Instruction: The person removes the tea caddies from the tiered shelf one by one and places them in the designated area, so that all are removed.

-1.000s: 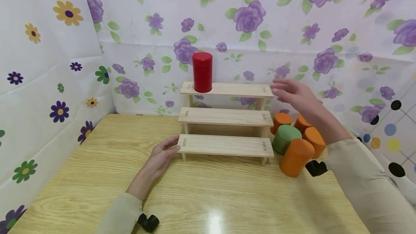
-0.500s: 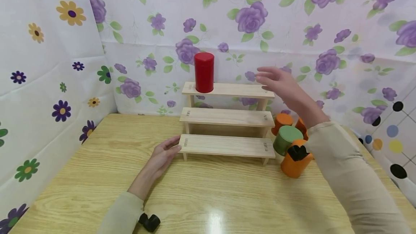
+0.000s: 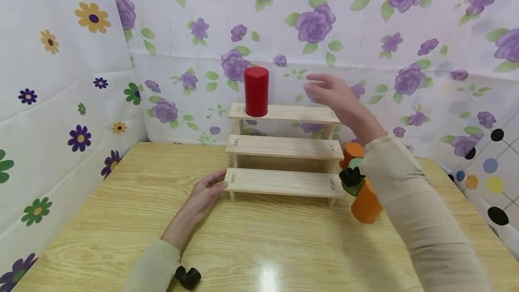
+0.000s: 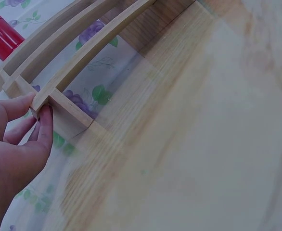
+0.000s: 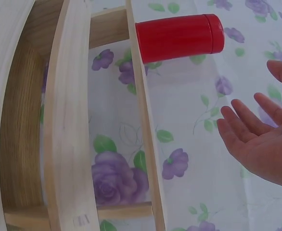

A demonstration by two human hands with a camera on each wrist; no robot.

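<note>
A three-tier wooden step shelf [image 3: 284, 146] stands on the table against the floral backdrop. On the left part of its top tier a red cylindrical canister [image 3: 257, 92] stands upright. My left hand [image 3: 204, 195] pinches the left end of the lowest tier; in the left wrist view the thumb lies on top and the fingers [image 4: 45, 127] curl underneath. My right hand [image 3: 333, 96] hovers above the right half of the top tier, fingers relaxed and holding nothing. In the right wrist view the red canister [image 5: 179, 38] lies apart from the right hand's fingertips [image 5: 226, 111].
Right of the shelf stand orange canisters [image 3: 366, 204] and a green canister [image 3: 352, 187], partly hidden behind the right sleeve [image 3: 399, 193]. A black device [image 3: 188, 277] sits at the left cuff. Patterned cloth walls [image 3: 73, 102] border the wooden table [image 3: 243, 242].
My right hand has moved left and upward, from beside the top tier's right end to above it, closer to the red canister. The left hand has kept its hold on the shelf.
</note>
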